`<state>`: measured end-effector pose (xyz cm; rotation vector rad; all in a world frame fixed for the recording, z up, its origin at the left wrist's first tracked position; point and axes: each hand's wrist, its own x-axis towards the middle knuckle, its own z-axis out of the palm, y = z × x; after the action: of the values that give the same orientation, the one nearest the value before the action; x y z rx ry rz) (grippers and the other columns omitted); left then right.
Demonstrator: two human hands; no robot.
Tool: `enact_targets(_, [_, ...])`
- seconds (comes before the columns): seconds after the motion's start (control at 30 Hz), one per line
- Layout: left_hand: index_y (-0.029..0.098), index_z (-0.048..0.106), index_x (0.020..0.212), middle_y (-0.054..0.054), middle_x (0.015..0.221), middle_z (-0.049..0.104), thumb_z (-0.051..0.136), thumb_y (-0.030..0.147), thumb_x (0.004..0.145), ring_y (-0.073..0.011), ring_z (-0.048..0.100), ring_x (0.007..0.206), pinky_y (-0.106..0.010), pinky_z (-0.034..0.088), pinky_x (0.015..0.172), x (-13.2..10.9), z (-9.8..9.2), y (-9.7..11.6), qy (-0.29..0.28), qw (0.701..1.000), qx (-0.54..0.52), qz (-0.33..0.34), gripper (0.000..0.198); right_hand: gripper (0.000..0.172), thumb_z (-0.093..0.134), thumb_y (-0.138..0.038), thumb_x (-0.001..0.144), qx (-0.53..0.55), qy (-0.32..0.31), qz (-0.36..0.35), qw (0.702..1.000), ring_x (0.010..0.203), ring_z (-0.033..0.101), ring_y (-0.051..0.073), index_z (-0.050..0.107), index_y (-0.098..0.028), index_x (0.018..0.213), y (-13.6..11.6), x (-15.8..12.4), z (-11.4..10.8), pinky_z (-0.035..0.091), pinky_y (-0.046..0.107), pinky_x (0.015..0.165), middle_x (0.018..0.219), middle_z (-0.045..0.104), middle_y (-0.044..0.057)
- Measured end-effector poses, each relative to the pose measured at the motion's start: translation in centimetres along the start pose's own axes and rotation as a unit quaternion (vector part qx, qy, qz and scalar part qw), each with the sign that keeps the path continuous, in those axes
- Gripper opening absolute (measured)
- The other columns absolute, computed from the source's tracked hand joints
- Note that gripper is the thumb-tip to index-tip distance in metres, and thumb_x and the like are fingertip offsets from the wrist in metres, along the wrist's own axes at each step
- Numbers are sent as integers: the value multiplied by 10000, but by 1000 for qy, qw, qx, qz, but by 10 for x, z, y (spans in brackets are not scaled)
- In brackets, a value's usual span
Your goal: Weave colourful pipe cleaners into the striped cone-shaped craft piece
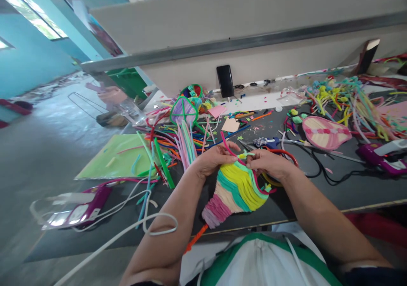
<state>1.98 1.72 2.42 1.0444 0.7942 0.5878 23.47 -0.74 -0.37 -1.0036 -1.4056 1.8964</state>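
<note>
A fan-shaped pipe-cleaner craft [244, 182] in yellow, teal, cream, pink and lilac bands hangs between my hands over the table's front edge. An orange stem [195, 239] sticks out from its narrow end. Along its wide upper edge runs a dark pink pipe cleaner [226, 142], its loose end standing up past my fingers. My left hand [219, 156] is closed, pinching that pipe cleaner at the craft's upper left corner. Closed too, my right hand [267, 162] grips the edge just to the right, beside a small yellow and green knot [243, 155]. Its fingertips are partly hidden.
Loose pipe cleaners [187, 144] lie left of my hands, with more piled at the right [343, 99]. A glue gun [269, 142] lies behind my right hand, its cord nearby. Purple power strips [92, 205] sit at both sides. A phone [225, 81] leans against the back panel.
</note>
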Motion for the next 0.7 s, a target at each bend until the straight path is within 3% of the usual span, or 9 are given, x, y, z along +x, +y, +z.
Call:
enact_targets(0.23, [133,701,841,-29,755,677,818,238,631,-127,623,682,-225,473,673,-3,-7,1,-27,994,96,36,263,179,706,-268,669,22,8,19,1000,493,460,62,554,-176,684,1,2,4,386,181,469,562,457,-72])
enact_targets(0.37, [129,713,806,-30,734,674,818,245,627,-121,611,669,-208,454,640,-4,-13,2,-15,989,134,53,238,247,737,-340,667,34,7,27,999,515,471,73,558,-180,723,0,1,8,420,205,487,606,482,-59])
enact_targets(0.47, [137,697,806,-20,711,675,822,244,623,-121,619,637,-213,461,617,-4,-21,4,24,993,104,60,245,290,698,-391,721,25,93,-37,995,647,542,118,568,-212,909,0,3,12,474,241,543,778,565,-16])
enact_targets(0.53, [144,679,815,-17,698,677,825,243,620,-131,631,621,-226,473,604,-3,-27,5,56,994,70,65,263,272,631,-364,783,-41,200,-132,970,780,571,148,553,-234,1009,0,5,14,507,276,630,933,592,25])
enact_targets(0.6, [146,662,813,-14,682,675,830,243,611,-138,636,602,-236,482,590,-3,-30,6,80,993,42,73,280,200,574,-302,823,-162,276,-231,919,902,575,177,573,-229,1010,2,7,16,513,314,735,1033,593,63])
enact_targets(0.7, [143,656,812,-10,677,672,836,241,598,-129,629,583,-232,482,579,-1,-27,6,100,990,16,94,296,161,535,-249,859,-334,299,-324,833,1060,559,221,623,-212,988,7,11,21,466,386,918,1088,613,98])
